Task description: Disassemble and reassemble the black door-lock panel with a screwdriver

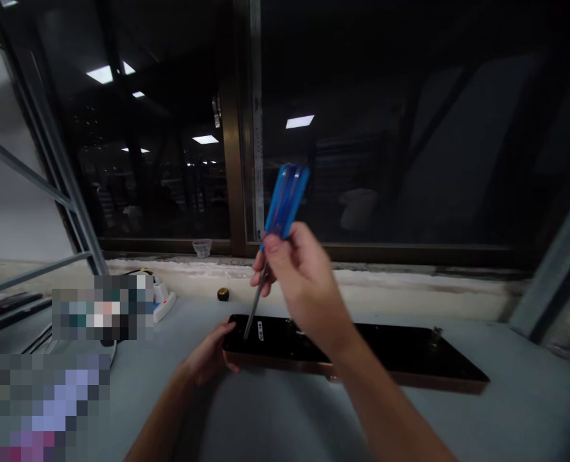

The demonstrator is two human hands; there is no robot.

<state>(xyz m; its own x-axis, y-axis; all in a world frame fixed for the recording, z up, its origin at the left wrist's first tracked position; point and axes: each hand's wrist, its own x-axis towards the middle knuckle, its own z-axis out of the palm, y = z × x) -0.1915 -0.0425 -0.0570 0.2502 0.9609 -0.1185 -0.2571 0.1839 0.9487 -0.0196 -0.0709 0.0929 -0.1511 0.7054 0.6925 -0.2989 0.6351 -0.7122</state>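
A long black panel with a copper-coloured edge [410,359] lies flat on the grey table [275,417]. My left hand [211,357] grips its left end, fingers curled over the edge. My right hand [297,276] is closed round a screwdriver with a clear blue handle [285,202]. The metal shaft [255,308] slants down and its tip rests on the panel's top near the left end.
A white power strip [162,301] lies at the left by the window sill. A small clear cup [201,248] stands on the sill, and a small black and yellow round thing [223,294] sits below it. Metal frame bars rise at left and right. Dark window behind.
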